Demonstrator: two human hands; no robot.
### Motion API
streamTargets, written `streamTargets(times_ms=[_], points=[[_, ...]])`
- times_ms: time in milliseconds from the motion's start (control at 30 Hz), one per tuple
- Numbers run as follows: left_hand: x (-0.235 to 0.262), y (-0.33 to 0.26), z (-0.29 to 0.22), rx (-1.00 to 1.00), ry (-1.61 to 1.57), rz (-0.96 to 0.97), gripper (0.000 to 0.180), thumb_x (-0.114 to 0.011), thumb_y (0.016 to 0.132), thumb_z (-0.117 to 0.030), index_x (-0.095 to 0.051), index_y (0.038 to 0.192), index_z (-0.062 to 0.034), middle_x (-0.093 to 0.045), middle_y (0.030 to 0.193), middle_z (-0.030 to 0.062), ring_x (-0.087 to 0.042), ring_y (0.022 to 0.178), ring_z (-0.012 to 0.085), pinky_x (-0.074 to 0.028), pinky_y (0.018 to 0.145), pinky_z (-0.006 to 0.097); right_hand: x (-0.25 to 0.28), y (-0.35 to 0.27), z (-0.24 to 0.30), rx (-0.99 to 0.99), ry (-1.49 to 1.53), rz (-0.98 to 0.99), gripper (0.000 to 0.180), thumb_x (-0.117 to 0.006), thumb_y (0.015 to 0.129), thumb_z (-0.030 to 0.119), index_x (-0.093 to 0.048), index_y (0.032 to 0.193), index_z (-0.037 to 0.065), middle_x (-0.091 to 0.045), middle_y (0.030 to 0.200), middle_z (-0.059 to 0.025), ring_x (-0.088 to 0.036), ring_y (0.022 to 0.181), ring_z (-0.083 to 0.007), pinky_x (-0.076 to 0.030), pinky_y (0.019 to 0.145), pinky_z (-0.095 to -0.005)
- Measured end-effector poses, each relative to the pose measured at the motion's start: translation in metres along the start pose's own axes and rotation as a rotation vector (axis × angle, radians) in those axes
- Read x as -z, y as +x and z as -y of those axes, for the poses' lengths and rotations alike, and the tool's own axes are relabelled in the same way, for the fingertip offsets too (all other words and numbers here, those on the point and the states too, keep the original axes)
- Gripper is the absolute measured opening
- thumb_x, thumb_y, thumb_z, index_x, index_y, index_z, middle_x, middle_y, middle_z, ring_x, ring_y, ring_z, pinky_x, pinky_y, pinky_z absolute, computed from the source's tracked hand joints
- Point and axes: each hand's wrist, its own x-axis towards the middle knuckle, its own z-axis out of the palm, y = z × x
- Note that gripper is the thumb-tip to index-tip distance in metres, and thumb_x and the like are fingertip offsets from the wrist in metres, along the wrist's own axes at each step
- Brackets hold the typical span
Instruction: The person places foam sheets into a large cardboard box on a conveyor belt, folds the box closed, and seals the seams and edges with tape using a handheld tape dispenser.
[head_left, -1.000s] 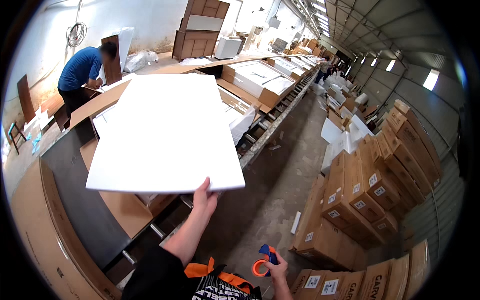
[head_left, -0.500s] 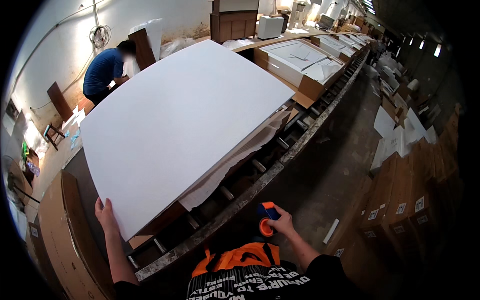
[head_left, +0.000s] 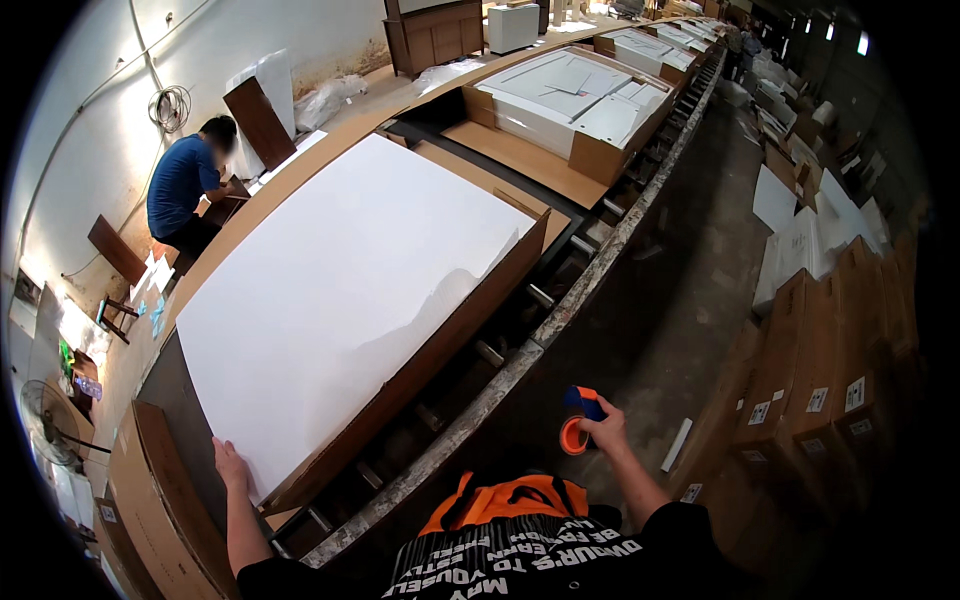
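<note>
A large white sheet (head_left: 340, 300), which looks like foam board, lies in an open cardboard box (head_left: 430, 355) on the roller conveyor. My left hand (head_left: 231, 466) grips the sheet's left edge close to the near corner, part of its fingers hidden. In my right hand (head_left: 606, 428), held out over the floor beyond the conveyor rail, is an orange and blue tape dispenser (head_left: 575, 434). Its orange ring hangs below my closed fingers. Along the right side, the box wall rises beside the sheet, and a grey shadow falls on the white surface.
More open boxes with white panels (head_left: 570, 85) run up the conveyor. A worn metal rail (head_left: 480, 400) edges it. Flat brown cartons (head_left: 160, 500) stand at left, and stacked cartons (head_left: 800, 370) at right. A person in a blue shirt (head_left: 180, 185) bends over at far left.
The white sheet has come down from above the box and now sits inside its walls. My right hand and the tape dispenser appear farther right as the view shifts.
</note>
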Motion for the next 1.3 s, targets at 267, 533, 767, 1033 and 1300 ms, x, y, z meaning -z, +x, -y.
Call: streamTargets(times_ms=[267,533,767,1033,1300], points=[[-0.005,-0.007,-0.01,-0.037,-0.163,0.116,0.06,-0.037,0.103,-0.04,-0.033,0.148,-0.0008,-0.036,0.15,0.024,-0.029,0.142,0.0368,-0.025,0.116,0.04,0.001,0.009,0.001,0.044,0.227,-0.195,0.082,-0.077,0.058,0.016,-0.051,0.131,-0.012,-0.069,0.102,-0.0123,-0.065,0.09,-0.0165,-0.052,0.083,-0.0278],[0.023,-0.039,-0.042,0.024,0.453,0.378,0.067,-0.022,0.102,-0.05,-0.008,0.156,-0.0126,-0.005,0.162,0.0153,-0.014,0.148,0.0349,-0.006,0.119,0.051,-0.002,0.059,0.098,0.101,0.744,-0.263,0.072,-0.068,0.075,0.009,-0.043,0.141,-0.005,-0.062,0.099,-0.0052,-0.059,0.076,-0.0128,-0.049,0.074,-0.026],[-0.003,-0.179,-0.257,-0.778,-0.196,-0.389,0.04,-0.067,0.084,-0.004,-0.059,0.122,0.0063,-0.061,0.122,0.0238,-0.061,0.106,0.0431,-0.054,0.086,0.041,0.0,0.185,0.169,0.289,0.851,-0.289,0.071,-0.065,0.082,0.011,-0.034,0.143,-0.004,-0.058,0.113,-0.0082,-0.058,0.093,-0.015,-0.048,0.082,-0.0285],[-0.22,-0.361,-0.582,-1.244,-0.249,0.137,0.051,-0.082,0.067,-0.016,-0.065,0.114,-0.0057,-0.055,0.134,0.0231,-0.062,0.101,0.0347,-0.053,0.083,0.042,0.071,0.226,0.189,0.354,0.722,0.22,0.074,-0.071,0.081,0.016,-0.035,0.143,-0.003,-0.055,0.126,-0.0158,-0.055,0.113,-0.0209,-0.044,0.097,-0.0309],[-0.345,-0.302,-0.671,-1.029,-0.157,-0.102,0.022,-0.07,0.082,-0.012,-0.063,0.102,-0.008,-0.053,0.136,0.0221,-0.06,0.106,0.0413,-0.054,0.082,0.039,0.163,0.363,0.162,0.524,0.064,0.484,0.114,-0.063,0.083,0.063,0.0,0.153,-0.002,-0.002,0.158,-0.0299,0.0,0.149,-0.0391,-0.01,0.119,-0.0461]])
